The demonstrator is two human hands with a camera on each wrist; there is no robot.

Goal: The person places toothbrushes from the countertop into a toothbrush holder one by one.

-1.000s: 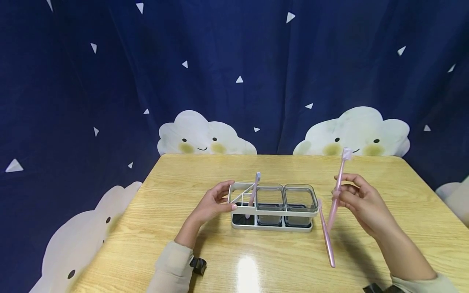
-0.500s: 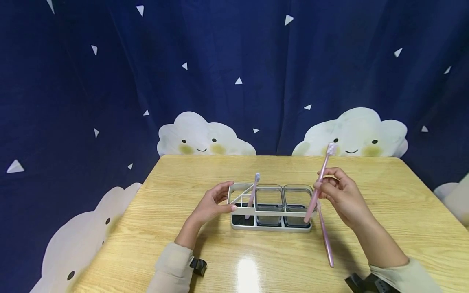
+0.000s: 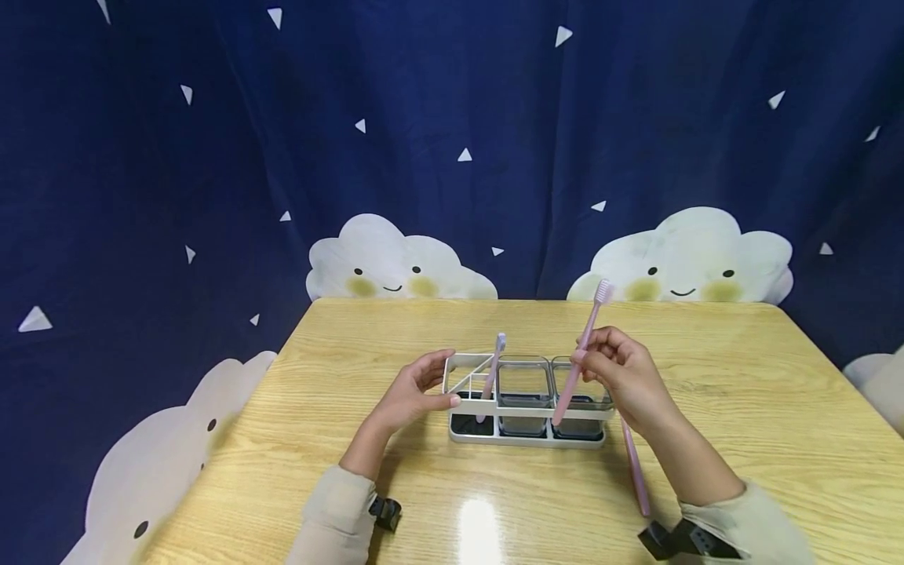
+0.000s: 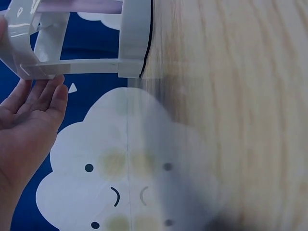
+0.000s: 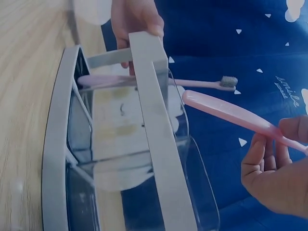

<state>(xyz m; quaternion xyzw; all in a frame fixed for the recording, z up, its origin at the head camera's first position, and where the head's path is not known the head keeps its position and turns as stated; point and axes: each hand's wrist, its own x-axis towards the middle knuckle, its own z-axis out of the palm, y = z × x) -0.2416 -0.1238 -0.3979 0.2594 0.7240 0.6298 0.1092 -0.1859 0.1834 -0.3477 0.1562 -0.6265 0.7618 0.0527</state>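
Observation:
My left hand (image 3: 413, 390) grips the left end of a white toothbrush holder (image 3: 526, 410), its thumb on the front rail and fingers behind. Two clear square cups sit in the holder's middle and right slots. A pink toothbrush (image 3: 489, 380) stands, leaning a little, in the left part, bristles up. My right hand (image 3: 625, 375) pinches another pink toothbrush (image 3: 567, 394) by its upper handle. Its bristles point up, and the handle overlaps the right cup in the head view. The right wrist view shows that handle's end (image 5: 192, 97) just above the cup rims, apart from them.
A third pink toothbrush (image 3: 636, 475) lies on the wooden table (image 3: 282, 471), right of the holder and partly hidden by my right hand. Behind the table hangs a dark blue curtain (image 3: 424, 78) with clouds and white triangles.
My right hand has carried its toothbrush leftward, from right of the holder to over the right cup, with the brush tilting more. My left hand keeps its grip on the holder.

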